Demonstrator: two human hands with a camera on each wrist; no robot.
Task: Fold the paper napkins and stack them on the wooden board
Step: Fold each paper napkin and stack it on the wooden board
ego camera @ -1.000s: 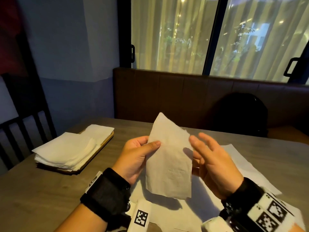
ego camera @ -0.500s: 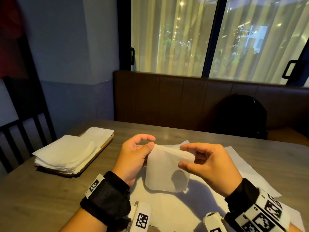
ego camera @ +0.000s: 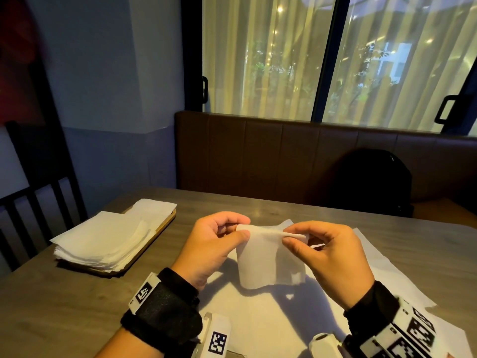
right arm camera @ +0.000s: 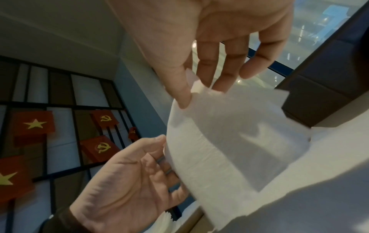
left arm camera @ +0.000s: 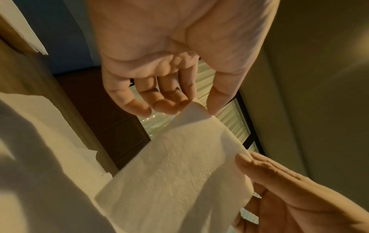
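Observation:
A white paper napkin (ego camera: 268, 257) hangs folded in half above the table, its fold along the top. My left hand (ego camera: 241, 229) pinches the top left corner between thumb and index finger; the left wrist view shows that pinch (left arm camera: 199, 107) on the napkin (left arm camera: 175, 173). My right hand (ego camera: 289, 237) pinches the top right corner, also seen in the right wrist view (right arm camera: 197, 93) on the napkin (right arm camera: 229, 138). At the left, a wooden board (ego camera: 165, 223) carries a stack of folded napkins (ego camera: 103, 239). Flat unfolded napkins (ego camera: 258, 319) lie under my hands.
The grey wooden table (ego camera: 64, 306) runs to a brown padded bench (ego camera: 258, 156) at the back, where a black backpack (ego camera: 371, 182) sits. A dark slatted chair (ego camera: 38, 202) stands past the left table edge. Curtained windows are behind the bench.
The napkin stood tall in my hands a second ago. Its upper half has come down, so it is now half as high, and both hands have lowered and pinch the top fold.

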